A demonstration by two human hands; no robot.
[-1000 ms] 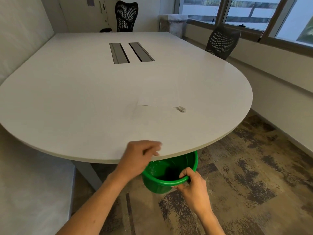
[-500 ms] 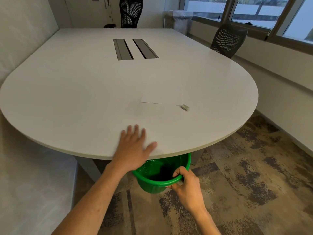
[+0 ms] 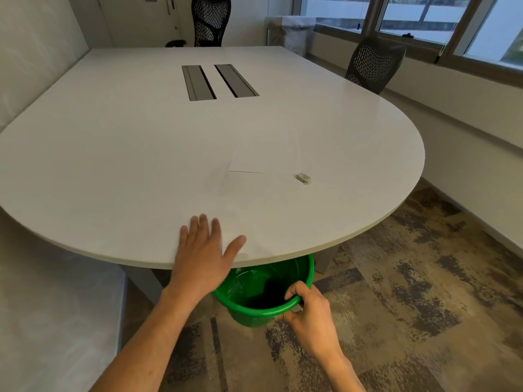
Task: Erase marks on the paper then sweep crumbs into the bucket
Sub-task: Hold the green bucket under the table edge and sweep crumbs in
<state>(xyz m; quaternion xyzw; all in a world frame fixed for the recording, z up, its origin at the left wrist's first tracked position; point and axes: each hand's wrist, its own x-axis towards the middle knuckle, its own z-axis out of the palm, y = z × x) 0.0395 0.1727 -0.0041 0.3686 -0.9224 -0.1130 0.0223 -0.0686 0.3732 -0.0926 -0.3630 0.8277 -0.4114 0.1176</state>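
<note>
Holding the green bucket [image 3: 264, 295] under the table [image 3: 141, 154] edge, my right hand [image 3: 307, 318] stays clamped on its rim. My left hand [image 3: 202, 251], curled over the bucket a second ago, now lies flat, fingers spread, at the table's edge. The paper [image 3: 264, 159] and eraser [image 3: 303, 177] (just beside it) sit farther in.

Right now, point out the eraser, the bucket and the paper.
eraser [image 3: 303, 177], head view, its top face.
bucket [image 3: 254, 313], head view, near green rim.
paper [image 3: 264, 161], head view, bare middle of sheet.
</note>
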